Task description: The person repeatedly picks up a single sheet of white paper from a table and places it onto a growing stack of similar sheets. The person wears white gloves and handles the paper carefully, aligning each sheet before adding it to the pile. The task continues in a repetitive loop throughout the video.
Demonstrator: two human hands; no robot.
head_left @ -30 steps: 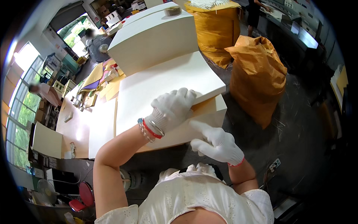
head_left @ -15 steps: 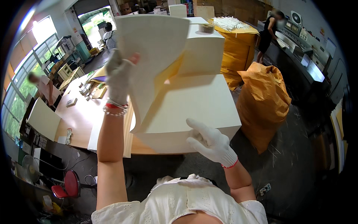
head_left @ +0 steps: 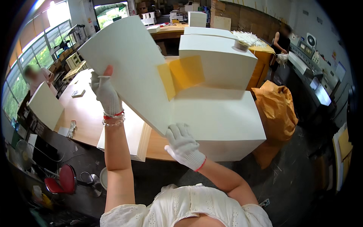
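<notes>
My left hand, in a white knit glove with a bare thumb tip, grips the left edge of a large lifted batch of white sheets. The batch stands tilted over the left side of a thick white paper stack. At its lower near corner is my right hand, also in a white glove, with bent fingers closed at the corner beside the stack's front edge; the fingertips are partly hidden. A yellow sheet, bent, stands between the lifted batch and a taller white stack behind.
A tape roll sits on the taller stack. More white sheets lie on the wooden table to the left. An orange sack stands at the right. One person is by a machine; another stands far left.
My left hand has swung the batch leftward, so it leans more. My right hand has moved left from the stack's front edge to the batch's lower corner, its fingers closing.
</notes>
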